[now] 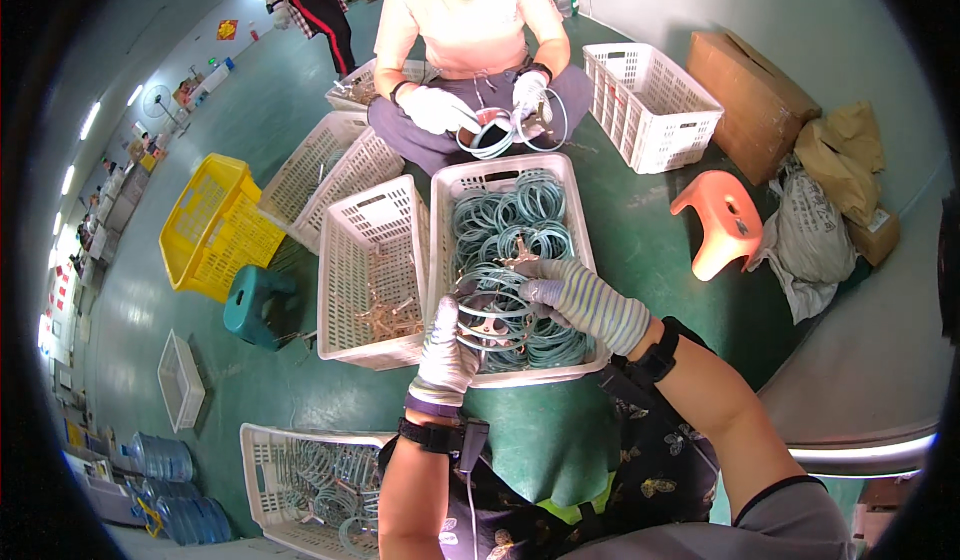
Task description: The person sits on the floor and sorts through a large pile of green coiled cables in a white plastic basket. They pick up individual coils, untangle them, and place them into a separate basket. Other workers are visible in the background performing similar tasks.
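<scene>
My left hand [445, 358], in a striped work glove, is closed on the near-left side of a grey-green cable coil [497, 312]. My right hand [592, 303], gloved alike, grips the coil's far-right side with bent fingers. A shiny coppery metal piece [490, 334] shows inside the loops; whether it is joined to the coil I cannot tell. Both hands are over a white plastic crate [588, 250] filled with similar coils [515, 205]. Just left of it, a white perforated crate [372, 210] contains several small coppery metal pieces [385, 310].
Opposite me a seated co-worker in white gloves [437, 110] holds a looped cable [545, 135]. At the left stand a yellow crate [215, 220] and a teal stool [260, 305]. An orange stool [720, 222] and cardboard box [750, 100] are right. Another crate [252, 480] of coils sits near-left.
</scene>
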`<state>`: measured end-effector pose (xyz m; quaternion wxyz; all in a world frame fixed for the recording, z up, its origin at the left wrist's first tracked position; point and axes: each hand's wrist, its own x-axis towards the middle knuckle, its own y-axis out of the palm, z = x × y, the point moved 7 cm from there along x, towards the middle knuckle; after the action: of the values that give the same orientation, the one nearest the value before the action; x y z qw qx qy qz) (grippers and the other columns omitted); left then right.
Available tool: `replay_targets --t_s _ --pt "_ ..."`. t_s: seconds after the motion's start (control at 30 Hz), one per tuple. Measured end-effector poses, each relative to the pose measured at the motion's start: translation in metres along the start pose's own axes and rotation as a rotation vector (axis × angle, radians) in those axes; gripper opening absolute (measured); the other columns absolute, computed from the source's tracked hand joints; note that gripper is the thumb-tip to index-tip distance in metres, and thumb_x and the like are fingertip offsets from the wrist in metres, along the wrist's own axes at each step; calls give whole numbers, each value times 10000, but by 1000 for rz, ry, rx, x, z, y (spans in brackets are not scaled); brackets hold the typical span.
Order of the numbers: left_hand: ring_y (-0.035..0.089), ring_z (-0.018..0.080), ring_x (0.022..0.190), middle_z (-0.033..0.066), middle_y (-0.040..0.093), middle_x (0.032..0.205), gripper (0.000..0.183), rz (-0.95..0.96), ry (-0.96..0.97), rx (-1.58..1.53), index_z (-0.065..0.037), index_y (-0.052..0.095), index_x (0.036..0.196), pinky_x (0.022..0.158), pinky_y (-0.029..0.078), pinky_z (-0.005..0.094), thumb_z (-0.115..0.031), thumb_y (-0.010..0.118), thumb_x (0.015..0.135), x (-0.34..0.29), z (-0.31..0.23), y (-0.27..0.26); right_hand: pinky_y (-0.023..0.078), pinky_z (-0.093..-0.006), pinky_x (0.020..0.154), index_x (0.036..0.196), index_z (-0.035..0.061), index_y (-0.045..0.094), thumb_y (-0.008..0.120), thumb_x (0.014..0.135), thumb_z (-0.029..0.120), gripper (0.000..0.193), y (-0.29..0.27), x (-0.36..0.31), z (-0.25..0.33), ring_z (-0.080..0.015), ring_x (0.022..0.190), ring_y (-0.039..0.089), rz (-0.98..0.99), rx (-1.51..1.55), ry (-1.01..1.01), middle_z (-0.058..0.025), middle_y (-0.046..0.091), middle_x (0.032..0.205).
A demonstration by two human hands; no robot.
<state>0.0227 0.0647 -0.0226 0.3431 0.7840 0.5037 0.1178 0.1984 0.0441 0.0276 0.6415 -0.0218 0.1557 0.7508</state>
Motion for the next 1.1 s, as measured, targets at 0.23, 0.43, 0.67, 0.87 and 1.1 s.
replay_targets --t_s 0.23,0.43,0.67,0.87,1.1 --pt "592 336 1159 157 580 1308 850 -91 -23 -44 -39 496 1366 967 526 561 -687 632 833 1 7 -7 417 -214 513 1253 11 613 656 913 215 399 2 -1 12 -66 615 540 51 -204 -121 23 601 777" --pt "601 350 1142 185 585 1291 821 -93 13 -94 -38 502 1361 935 539 578 -677 610 856 0 -1 -16 443 -230 522 1237 24 622 647 930 243 377 -8 9 -1 -71 633 550 22 -91 66 7 622 784" --pt "659 312 1038 153 650 1231 776 -296 216 -162 -64 523 1341 826 567 474 -709 479 912 -13 -48 -19 542 -346 711 1029 84 738 643 884 244 236 -56 58 -77 -228 809 681 69 -1067 90 -105 714 882" --pt "668 326 1032 191 637 1215 704 -217 270 -214 -15 503 1334 833 596 480 -609 508 957 -20 -58 -24 539 -440 857 1004 84 745 601 845 156 226 -41 56 -161 -343 973 694 233 -1518 82 -177 717 1051" --pt "663 316 1044 175 641 1220 721 -246 308 -183 -27 510 1330 858 579 492 -635 510 942 -33 -70 -25 535 -391 785 998 80 700 567 923 238 220 -23 70 -113 -271 831 680 157 -1297 23 -135 711 907"
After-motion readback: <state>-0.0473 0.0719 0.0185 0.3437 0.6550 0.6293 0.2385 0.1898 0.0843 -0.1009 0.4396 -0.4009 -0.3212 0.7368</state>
